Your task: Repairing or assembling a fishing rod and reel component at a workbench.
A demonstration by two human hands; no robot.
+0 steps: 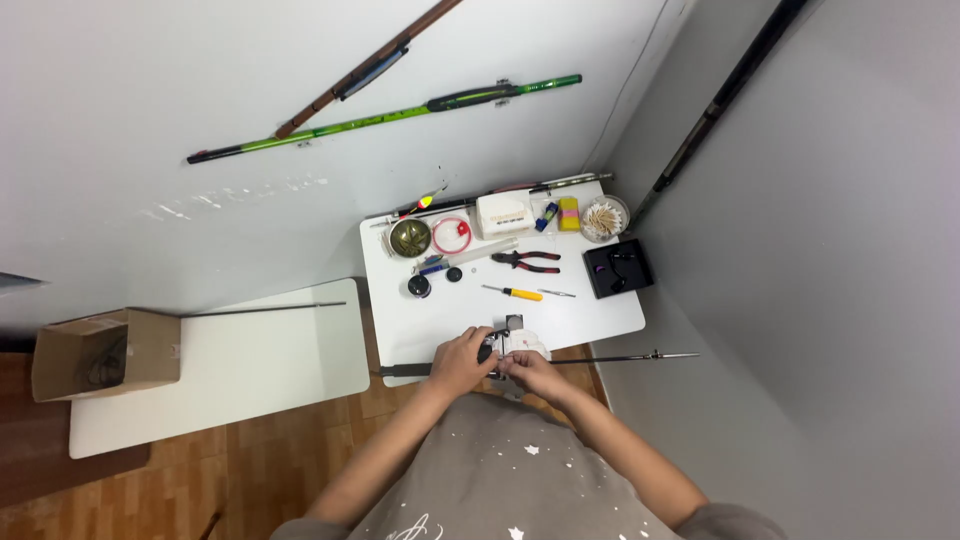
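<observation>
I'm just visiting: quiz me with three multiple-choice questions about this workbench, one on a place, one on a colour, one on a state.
1. Where is the cardboard box?
A. left table
B. floor
C. wall

2. What colour are the handles of the pliers?
A. blue
B. red and black
C. white

3. What are the hands doing?
A. resting apart
B. both on a small part
C. holding the pliers

Answers: 1 A, it sits on the left table. 2 B, red and black grips show. 3 B, left hand and right hand meet on a small part over the rod.
</observation>
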